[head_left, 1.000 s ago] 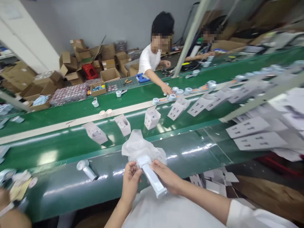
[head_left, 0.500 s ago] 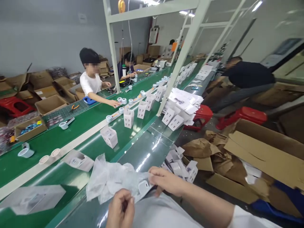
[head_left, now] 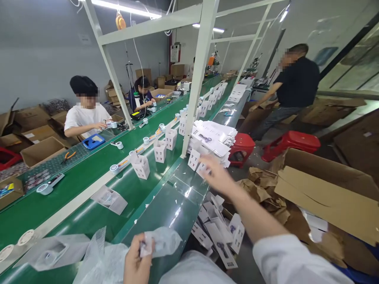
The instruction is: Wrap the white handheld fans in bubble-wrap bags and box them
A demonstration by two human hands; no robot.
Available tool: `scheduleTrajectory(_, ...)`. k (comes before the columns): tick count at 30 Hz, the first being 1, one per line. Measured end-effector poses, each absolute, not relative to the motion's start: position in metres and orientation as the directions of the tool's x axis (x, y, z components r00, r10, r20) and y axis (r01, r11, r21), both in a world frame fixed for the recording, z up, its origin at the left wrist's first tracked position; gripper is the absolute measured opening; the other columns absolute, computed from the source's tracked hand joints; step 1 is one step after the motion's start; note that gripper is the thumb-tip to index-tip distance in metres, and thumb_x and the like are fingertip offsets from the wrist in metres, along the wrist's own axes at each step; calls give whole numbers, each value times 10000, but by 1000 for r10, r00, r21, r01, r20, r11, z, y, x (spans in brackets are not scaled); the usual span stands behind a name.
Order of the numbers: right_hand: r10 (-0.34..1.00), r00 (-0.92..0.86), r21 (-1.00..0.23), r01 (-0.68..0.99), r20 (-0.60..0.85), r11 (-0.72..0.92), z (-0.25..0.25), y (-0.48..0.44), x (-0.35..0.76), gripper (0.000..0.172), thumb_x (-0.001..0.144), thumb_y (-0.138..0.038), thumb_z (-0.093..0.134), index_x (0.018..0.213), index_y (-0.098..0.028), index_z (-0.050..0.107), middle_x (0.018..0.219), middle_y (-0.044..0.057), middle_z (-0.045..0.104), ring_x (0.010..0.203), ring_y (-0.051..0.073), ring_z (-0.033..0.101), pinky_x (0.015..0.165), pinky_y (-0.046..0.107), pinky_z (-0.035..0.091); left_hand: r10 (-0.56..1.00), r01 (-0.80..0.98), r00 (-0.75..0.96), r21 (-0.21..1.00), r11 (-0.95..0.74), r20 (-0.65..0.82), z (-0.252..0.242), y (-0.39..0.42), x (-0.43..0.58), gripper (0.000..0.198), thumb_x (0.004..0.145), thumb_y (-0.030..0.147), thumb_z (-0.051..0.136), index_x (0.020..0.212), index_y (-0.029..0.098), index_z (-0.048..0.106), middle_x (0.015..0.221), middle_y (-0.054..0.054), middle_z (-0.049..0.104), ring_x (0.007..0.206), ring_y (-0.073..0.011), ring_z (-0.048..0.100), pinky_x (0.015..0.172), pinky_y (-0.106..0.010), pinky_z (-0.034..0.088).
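Observation:
My left hand [head_left: 136, 262] is at the bottom edge, fingers pinched on a crumpled clear plastic bag [head_left: 112, 258] with a white item inside. My right hand [head_left: 215, 172] is stretched out forward to the right, fingers spread, close to a stack of flat white cartons [head_left: 214, 142] on the glossy green side table [head_left: 174, 205]. It holds nothing that I can see and is blurred by motion.
Upright white boxes [head_left: 141, 166] and small fan parts ride the green conveyor [head_left: 74, 185]. Two seated workers face me across it; another person in black stands right. Red stools [head_left: 291, 141], a large open cardboard box [head_left: 328, 189] and loose cartons on the floor [head_left: 217, 232] lie right.
My view swung right along the line. My right hand left the bag and reached out toward the carton stack. My left hand kept the bag low by my body.

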State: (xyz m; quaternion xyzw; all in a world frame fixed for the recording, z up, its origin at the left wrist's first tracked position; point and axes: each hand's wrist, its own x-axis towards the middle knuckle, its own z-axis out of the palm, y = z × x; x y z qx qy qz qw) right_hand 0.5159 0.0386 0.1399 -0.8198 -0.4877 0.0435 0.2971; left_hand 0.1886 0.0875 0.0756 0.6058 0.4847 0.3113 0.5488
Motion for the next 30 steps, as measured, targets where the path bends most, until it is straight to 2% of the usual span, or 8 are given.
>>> scheduleTrajectory(2, 708, 656, -307, 752, 263, -583, 135, 51, 601, 450, 733, -219, 623, 1180, -265, 632, 1447, 114, 400, 1271, 411, 370, 950, 598, 363, 944, 246, 217, 950, 193, -249, 75, 91, 193, 458, 651, 627, 667, 793, 197, 597, 680, 9, 610, 630, -158, 570, 563, -216, 446)
scheduleTrajectory(5, 778, 615, -180, 786, 131, -591, 113, 64, 678, 205, 710, -215, 639, 892, -227, 732, 1389, 116, 485, 1251, 450, 375, 923, 638, 356, 929, 185, 120, 928, 325, -349, 74, 94, 192, 511, 606, 642, 697, 839, 199, 591, 653, 19, 595, 560, -140, 545, 489, -202, 396)
scheduleTrajectory(7, 873, 475, -267, 861, 116, -433, 102, 67, 684, 140, 763, -283, 592, 768, -213, 713, 1250, 102, 609, 1191, 380, 478, 942, 566, 396, 913, 122, 56, 910, 396, -405, 73, 96, 185, 499, 601, 609, 722, 844, 198, 577, 613, 37, 565, 502, -110, 497, 460, -191, 366)
scheduleTrajectory(11, 968, 227, -640, 761, 106, -108, 102, 72, 613, 285, 840, -461, 518, 885, -221, 665, 1094, 62, 688, 1002, 245, 627, 870, 350, 496, 883, -121, -120, 890, 440, -453, 75, 105, 161, 456, 577, 500, 771, 857, 209, 559, 622, 51, 565, 524, -105, 523, 472, -185, 371)
scheduleTrajectory(19, 997, -21, -860, 505, 75, 75, 56, 127, 396, 238, 874, -390, 454, 967, -214, 584, 768, 18, 658, 668, 175, 594, 648, 289, 456, 870, -387, -410, 916, 105, -273, 111, 118, 142, 289, 555, 319, 706, 731, 205, 507, 578, 77, 522, 517, -99, 515, 497, -209, 399)
scheduleTrajectory(22, 975, -216, -915, 378, 60, 140, 32, 134, 353, 180, 786, -321, 545, 928, -214, 567, 777, 13, 641, 710, 184, 583, 651, 283, 435, 895, -208, -426, 977, 49, -135, 108, 116, 146, 268, 642, 381, 662, 795, 207, 528, 671, 46, 566, 624, -130, 558, 597, -248, 450)
scheduleTrajectory(26, 935, -353, -951, 271, 45, 148, 24, 130, 338, 203, 713, -269, 573, 907, -215, 548, 804, -3, 624, 756, 184, 565, 675, 279, 422, 905, 317, -394, 948, -31, 161, 97, 101, 132, 234, 733, 401, 629, 791, 183, 568, 712, 10, 553, 670, -130, 524, 642, -243, 426)
scheduleTrajectory(30, 930, -350, -950, 313, -115, 1, 31, 126, 342, 184, 811, -341, 470, 908, -222, 570, 786, -9, 632, 714, 173, 558, 690, 292, 413, 919, 412, -345, 911, -36, 193, 100, 84, 122, 225, 762, 402, 615, 792, 182, 576, 697, 15, 543, 637, -118, 501, 622, -228, 410)
